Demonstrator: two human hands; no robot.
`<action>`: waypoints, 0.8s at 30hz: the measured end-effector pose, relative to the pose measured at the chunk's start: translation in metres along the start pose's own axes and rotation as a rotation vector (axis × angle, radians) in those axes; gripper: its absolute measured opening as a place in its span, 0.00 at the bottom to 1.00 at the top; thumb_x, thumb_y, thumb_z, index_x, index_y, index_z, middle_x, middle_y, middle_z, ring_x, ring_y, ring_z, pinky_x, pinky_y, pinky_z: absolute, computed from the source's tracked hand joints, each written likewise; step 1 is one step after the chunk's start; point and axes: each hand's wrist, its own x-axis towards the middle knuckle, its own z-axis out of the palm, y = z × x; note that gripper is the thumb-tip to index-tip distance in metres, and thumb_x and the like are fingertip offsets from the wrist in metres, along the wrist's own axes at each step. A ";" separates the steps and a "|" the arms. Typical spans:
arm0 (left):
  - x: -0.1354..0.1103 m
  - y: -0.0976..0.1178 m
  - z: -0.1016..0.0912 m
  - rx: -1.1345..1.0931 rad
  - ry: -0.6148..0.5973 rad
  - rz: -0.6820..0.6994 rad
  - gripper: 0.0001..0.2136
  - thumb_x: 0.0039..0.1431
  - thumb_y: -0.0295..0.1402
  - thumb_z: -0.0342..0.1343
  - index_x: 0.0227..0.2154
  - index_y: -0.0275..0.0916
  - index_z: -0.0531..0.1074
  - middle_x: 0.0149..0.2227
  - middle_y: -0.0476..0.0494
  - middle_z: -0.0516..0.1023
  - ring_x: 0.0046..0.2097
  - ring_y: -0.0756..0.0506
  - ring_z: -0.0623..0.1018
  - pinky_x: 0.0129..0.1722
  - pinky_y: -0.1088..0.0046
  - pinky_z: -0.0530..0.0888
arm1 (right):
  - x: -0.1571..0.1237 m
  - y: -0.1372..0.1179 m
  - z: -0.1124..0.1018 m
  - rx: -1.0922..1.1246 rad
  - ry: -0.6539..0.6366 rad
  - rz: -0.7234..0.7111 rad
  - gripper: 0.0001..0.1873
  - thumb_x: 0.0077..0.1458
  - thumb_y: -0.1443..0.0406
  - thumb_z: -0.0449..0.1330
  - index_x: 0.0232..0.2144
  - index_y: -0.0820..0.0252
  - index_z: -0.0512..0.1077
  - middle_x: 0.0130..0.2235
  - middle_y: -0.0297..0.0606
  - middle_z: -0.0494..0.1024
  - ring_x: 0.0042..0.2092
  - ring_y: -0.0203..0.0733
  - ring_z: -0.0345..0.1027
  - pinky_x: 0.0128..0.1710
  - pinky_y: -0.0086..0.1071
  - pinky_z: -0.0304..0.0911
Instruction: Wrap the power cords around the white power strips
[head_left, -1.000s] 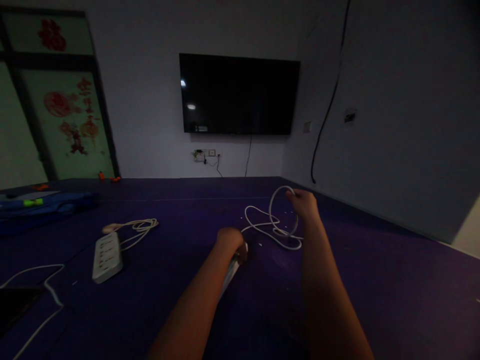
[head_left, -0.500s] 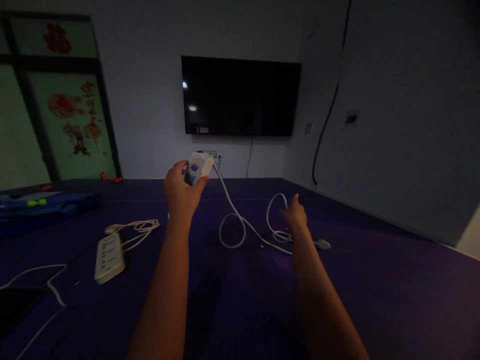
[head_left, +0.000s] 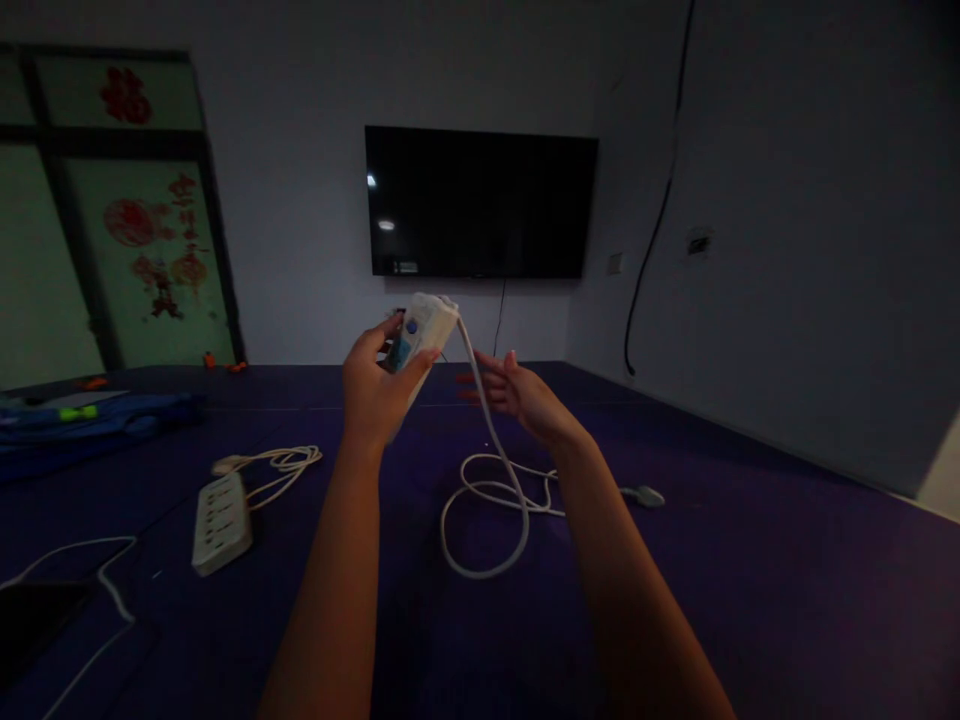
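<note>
Head view, dim room, left hand [head_left: 375,395] hides power strip [head_left: 420,330] underside, cord [head_left: 487,500] trailing

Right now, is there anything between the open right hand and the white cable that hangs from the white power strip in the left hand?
Nothing visible. The right hand is open just beside the white cable, which hangs from the white power strip held up by the left hand.
</note>
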 end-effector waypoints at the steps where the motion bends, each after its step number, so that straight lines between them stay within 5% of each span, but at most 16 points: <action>1: -0.001 0.000 0.001 0.031 -0.029 0.038 0.24 0.42 0.39 0.64 0.44 0.37 0.72 0.42 0.40 0.76 0.40 0.45 0.74 0.36 0.69 0.73 | -0.002 -0.005 0.006 0.039 -0.033 0.009 0.29 0.60 0.49 0.44 0.58 0.58 0.61 0.44 0.46 0.77 0.40 0.41 0.74 0.43 0.38 0.67; 4: -0.003 -0.003 0.006 0.089 -0.087 0.113 0.24 0.43 0.39 0.64 0.45 0.37 0.72 0.43 0.38 0.75 0.43 0.43 0.75 0.37 0.67 0.73 | -0.006 -0.012 0.012 0.077 -0.014 0.000 0.25 0.59 0.58 0.52 0.57 0.57 0.60 0.33 0.38 0.78 0.28 0.34 0.71 0.31 0.31 0.67; 8: -0.006 -0.007 0.012 0.171 -0.106 0.162 0.23 0.43 0.38 0.65 0.44 0.37 0.72 0.43 0.38 0.75 0.43 0.41 0.75 0.41 0.62 0.72 | -0.001 -0.004 0.006 -0.053 0.109 -0.056 0.19 0.57 0.62 0.52 0.49 0.63 0.68 0.21 0.28 0.69 0.15 0.27 0.51 0.16 0.24 0.49; 15: -0.011 -0.011 0.021 0.327 -0.042 0.186 0.22 0.42 0.34 0.66 0.43 0.37 0.72 0.41 0.40 0.76 0.43 0.40 0.74 0.46 0.57 0.69 | 0.003 0.003 0.006 -0.683 0.197 -0.192 0.16 0.57 0.64 0.49 0.19 0.62 0.67 0.17 0.32 0.70 0.19 0.31 0.57 0.23 0.25 0.51; 19: -0.013 -0.011 0.024 0.347 -0.038 0.168 0.21 0.41 0.34 0.66 0.42 0.37 0.72 0.41 0.40 0.76 0.43 0.40 0.74 0.46 0.58 0.69 | 0.002 0.000 0.011 -0.808 0.183 -0.219 0.14 0.56 0.67 0.50 0.21 0.61 0.66 0.18 0.32 0.71 0.21 0.32 0.62 0.26 0.25 0.54; 24: -0.017 -0.011 0.029 0.301 0.123 0.088 0.20 0.43 0.37 0.65 0.41 0.37 0.72 0.42 0.39 0.76 0.45 0.40 0.74 0.47 0.58 0.68 | 0.001 0.002 0.013 -0.626 0.036 -0.056 0.06 0.57 0.68 0.51 0.32 0.61 0.68 0.21 0.31 0.73 0.18 0.31 0.60 0.20 0.24 0.54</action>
